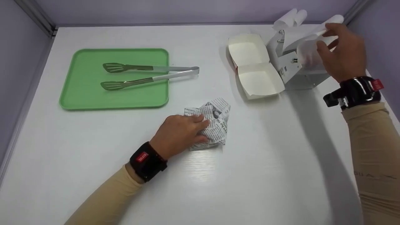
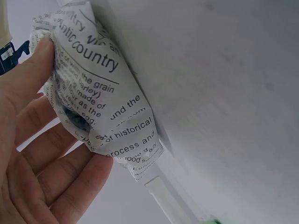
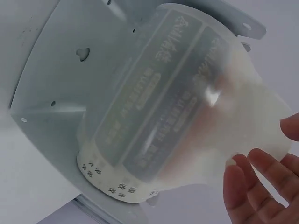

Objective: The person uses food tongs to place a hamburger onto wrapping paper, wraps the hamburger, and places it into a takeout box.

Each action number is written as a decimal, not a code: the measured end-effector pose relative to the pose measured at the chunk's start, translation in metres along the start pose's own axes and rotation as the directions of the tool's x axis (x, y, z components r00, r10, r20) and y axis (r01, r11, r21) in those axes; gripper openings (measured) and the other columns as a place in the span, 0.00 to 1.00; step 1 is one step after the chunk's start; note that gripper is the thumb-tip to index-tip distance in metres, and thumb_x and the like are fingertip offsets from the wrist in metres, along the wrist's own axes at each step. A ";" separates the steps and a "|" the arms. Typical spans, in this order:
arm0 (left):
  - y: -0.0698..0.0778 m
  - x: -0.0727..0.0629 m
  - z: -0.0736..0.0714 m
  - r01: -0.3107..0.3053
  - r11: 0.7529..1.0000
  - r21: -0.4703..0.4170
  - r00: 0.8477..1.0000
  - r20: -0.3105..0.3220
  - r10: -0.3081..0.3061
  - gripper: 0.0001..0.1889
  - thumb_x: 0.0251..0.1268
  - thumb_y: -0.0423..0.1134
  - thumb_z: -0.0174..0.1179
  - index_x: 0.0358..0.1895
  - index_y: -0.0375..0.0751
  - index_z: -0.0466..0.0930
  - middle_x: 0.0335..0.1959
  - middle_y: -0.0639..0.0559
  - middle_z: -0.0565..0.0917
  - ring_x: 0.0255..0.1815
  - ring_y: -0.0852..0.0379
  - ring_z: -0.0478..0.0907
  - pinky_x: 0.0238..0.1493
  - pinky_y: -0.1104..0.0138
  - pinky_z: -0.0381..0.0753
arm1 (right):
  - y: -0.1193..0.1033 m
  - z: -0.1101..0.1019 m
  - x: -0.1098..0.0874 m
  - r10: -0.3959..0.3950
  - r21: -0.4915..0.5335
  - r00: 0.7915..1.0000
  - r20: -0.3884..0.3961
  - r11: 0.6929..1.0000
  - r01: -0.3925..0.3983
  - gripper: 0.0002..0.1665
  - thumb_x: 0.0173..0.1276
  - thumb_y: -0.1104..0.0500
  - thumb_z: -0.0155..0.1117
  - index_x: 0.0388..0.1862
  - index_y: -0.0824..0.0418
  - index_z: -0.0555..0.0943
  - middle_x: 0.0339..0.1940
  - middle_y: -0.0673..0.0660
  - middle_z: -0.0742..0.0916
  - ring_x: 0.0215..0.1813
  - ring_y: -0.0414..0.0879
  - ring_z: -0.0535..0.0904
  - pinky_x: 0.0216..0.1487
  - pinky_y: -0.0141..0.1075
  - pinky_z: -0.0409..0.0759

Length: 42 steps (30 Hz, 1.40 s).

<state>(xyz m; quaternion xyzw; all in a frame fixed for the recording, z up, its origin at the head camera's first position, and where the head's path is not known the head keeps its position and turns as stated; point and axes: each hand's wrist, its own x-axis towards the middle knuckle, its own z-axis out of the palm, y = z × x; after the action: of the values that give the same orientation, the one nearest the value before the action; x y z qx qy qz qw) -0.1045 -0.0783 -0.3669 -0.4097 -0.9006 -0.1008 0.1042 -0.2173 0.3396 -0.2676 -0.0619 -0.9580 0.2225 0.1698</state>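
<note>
A small parcel wrapped in newsprint paper (image 1: 215, 123) lies near the table's middle. My left hand (image 1: 179, 132) holds it, fingers and thumb on the paper. In the left wrist view the thumb is on one side of the wrapped parcel (image 2: 100, 88), the fingertips at its lower edge; its contents are hidden. At the back right, my right hand (image 1: 343, 51) is at the loose end of a label roll in a metal dispenser (image 1: 290, 67). In the right wrist view its parted fingers are right at the edge of the translucent label strip (image 3: 233, 135).
An open cardboard food box (image 1: 261, 79) stands beside the dispenser. On the left, a green tray (image 1: 84, 97) carries metal tongs (image 1: 140, 81), whose handle end sticks out over the tray's right rim. Pale partition walls (image 1: 187, 12) enclose the table's back and sides.
</note>
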 end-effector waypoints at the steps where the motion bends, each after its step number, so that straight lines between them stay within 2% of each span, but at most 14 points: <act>1: 0.000 0.000 0.000 0.000 1.000 -0.002 1.000 0.002 0.000 0.24 0.61 0.57 0.67 0.55 0.48 0.85 0.52 0.51 0.89 0.37 0.52 0.89 0.36 0.60 0.86 | 0.002 0.001 -0.001 -0.001 -0.009 1.000 0.017 1.000 0.002 0.30 0.75 0.50 0.55 0.74 0.50 0.71 0.66 0.61 0.83 0.33 0.19 0.64 0.34 0.22 0.64; 4: 0.001 0.000 -0.001 0.006 1.000 -0.008 1.000 0.009 -0.006 0.24 0.61 0.57 0.67 0.56 0.48 0.85 0.53 0.51 0.89 0.38 0.51 0.89 0.37 0.59 0.86 | 0.008 0.003 -0.003 0.018 -0.027 0.998 0.064 1.000 -0.016 0.29 0.75 0.49 0.56 0.73 0.52 0.73 0.67 0.61 0.83 0.34 0.22 0.66 0.32 0.21 0.65; 7: 0.000 0.000 -0.001 0.010 1.000 -0.003 1.000 0.015 -0.010 0.25 0.62 0.58 0.66 0.56 0.48 0.85 0.54 0.50 0.89 0.40 0.51 0.90 0.38 0.59 0.86 | 0.016 0.004 -0.003 -0.017 -0.035 0.985 0.174 0.999 0.024 0.28 0.75 0.48 0.57 0.70 0.58 0.75 0.66 0.65 0.82 0.46 0.39 0.78 0.42 0.29 0.72; 9: 0.000 0.000 0.000 0.009 1.000 0.005 1.000 0.010 -0.009 0.25 0.61 0.58 0.67 0.56 0.49 0.86 0.54 0.51 0.89 0.40 0.51 0.90 0.37 0.59 0.86 | 0.020 0.003 -0.003 -0.051 -0.048 0.954 0.296 0.996 0.068 0.31 0.75 0.47 0.58 0.71 0.61 0.73 0.68 0.69 0.79 0.58 0.55 0.78 0.55 0.42 0.75; 11: 0.000 0.000 0.000 0.004 1.000 0.012 1.000 0.006 -0.004 0.25 0.62 0.58 0.67 0.56 0.49 0.86 0.54 0.50 0.89 0.40 0.52 0.90 0.37 0.60 0.86 | 0.024 0.002 -0.003 -0.078 -0.067 0.906 0.415 0.991 0.116 0.35 0.74 0.47 0.61 0.73 0.64 0.70 0.69 0.73 0.76 0.67 0.70 0.69 0.65 0.59 0.68; 13: 0.000 0.000 0.000 0.001 1.000 0.015 1.000 0.004 -0.001 0.25 0.62 0.58 0.66 0.56 0.48 0.86 0.54 0.50 0.89 0.41 0.51 0.90 0.37 0.60 0.86 | 0.027 0.002 -0.004 -0.102 -0.082 0.872 0.479 0.984 0.161 0.39 0.72 0.48 0.65 0.75 0.63 0.68 0.70 0.74 0.75 0.67 0.72 0.67 0.66 0.69 0.62; 15: 0.000 0.000 -0.001 0.000 1.000 0.017 1.000 0.004 -0.001 0.25 0.62 0.59 0.66 0.57 0.48 0.86 0.55 0.50 0.89 0.42 0.51 0.90 0.38 0.60 0.86 | 0.028 0.002 -0.004 -0.124 -0.084 0.863 0.490 0.979 0.188 0.40 0.70 0.51 0.69 0.77 0.61 0.67 0.72 0.72 0.73 0.70 0.73 0.66 0.69 0.70 0.61; 19: 0.001 0.000 -0.002 0.004 1.000 0.014 1.000 0.007 -0.004 0.25 0.62 0.59 0.65 0.57 0.48 0.86 0.55 0.50 0.89 0.42 0.51 0.90 0.38 0.59 0.87 | 0.027 -0.002 -0.002 -0.262 -0.039 0.891 0.371 0.954 0.297 0.26 0.70 0.61 0.69 0.65 0.65 0.79 0.65 0.73 0.80 0.67 0.74 0.72 0.69 0.67 0.65; 23: 0.002 0.000 -0.004 0.003 1.000 0.006 1.000 0.010 -0.003 0.25 0.61 0.59 0.66 0.56 0.49 0.86 0.55 0.50 0.89 0.41 0.51 0.90 0.37 0.59 0.86 | 0.021 -0.009 -0.001 -0.309 -0.079 0.930 0.197 0.941 0.330 0.15 0.73 0.62 0.64 0.53 0.71 0.84 0.59 0.75 0.82 0.64 0.73 0.70 0.70 0.65 0.60; 27: 0.002 0.000 -0.005 0.000 1.000 -0.012 1.000 0.001 0.000 0.25 0.61 0.58 0.67 0.56 0.48 0.86 0.54 0.50 0.89 0.38 0.51 0.90 0.36 0.59 0.86 | 0.012 -0.017 0.001 -0.215 -0.153 0.977 0.012 0.965 0.214 0.18 0.75 0.59 0.62 0.55 0.72 0.83 0.56 0.73 0.76 0.63 0.66 0.64 0.70 0.58 0.52; 32: 0.003 -0.001 -0.004 -0.004 1.000 -0.013 1.000 0.002 0.004 0.24 0.62 0.57 0.67 0.56 0.48 0.86 0.54 0.50 0.89 0.37 0.51 0.89 0.35 0.60 0.86 | 0.000 -0.022 0.005 -0.126 -0.153 0.976 -0.175 0.983 0.100 0.21 0.78 0.55 0.56 0.55 0.72 0.83 0.52 0.70 0.79 0.57 0.53 0.67 0.73 0.51 0.58; 36: 0.005 0.000 -0.003 -0.005 1.000 -0.016 1.000 -0.007 0.004 0.24 0.61 0.57 0.67 0.55 0.47 0.86 0.53 0.50 0.89 0.38 0.52 0.90 0.36 0.60 0.86 | -0.002 -0.026 0.002 -0.137 -0.135 0.967 -0.215 0.985 0.110 0.22 0.79 0.54 0.55 0.53 0.73 0.83 0.52 0.72 0.83 0.59 0.56 0.72 0.71 0.53 0.65; 39: 0.006 0.001 -0.004 -0.008 1.000 -0.019 1.000 -0.011 0.008 0.24 0.61 0.57 0.67 0.55 0.47 0.86 0.53 0.49 0.89 0.40 0.52 0.90 0.36 0.60 0.86 | 0.001 -0.027 -0.007 -0.156 -0.130 0.971 -0.183 0.982 0.133 0.21 0.76 0.57 0.58 0.52 0.75 0.83 0.52 0.74 0.83 0.59 0.62 0.74 0.68 0.55 0.69; 42: 0.007 0.001 -0.005 -0.012 1.000 -0.018 1.000 -0.009 0.012 0.24 0.62 0.57 0.67 0.56 0.47 0.86 0.54 0.50 0.89 0.41 0.53 0.90 0.36 0.60 0.86 | 0.008 -0.025 -0.021 -0.179 -0.129 0.974 -0.137 0.978 0.161 0.18 0.72 0.60 0.63 0.47 0.78 0.83 0.49 0.73 0.83 0.53 0.57 0.71 0.59 0.51 0.70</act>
<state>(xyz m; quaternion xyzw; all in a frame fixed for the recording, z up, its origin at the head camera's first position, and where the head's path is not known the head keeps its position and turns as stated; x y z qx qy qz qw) -0.0997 -0.0740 -0.3614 -0.4158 -0.8967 -0.1100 0.1050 -0.1886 0.3530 -0.2563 -0.0059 -0.9560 0.1452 0.2549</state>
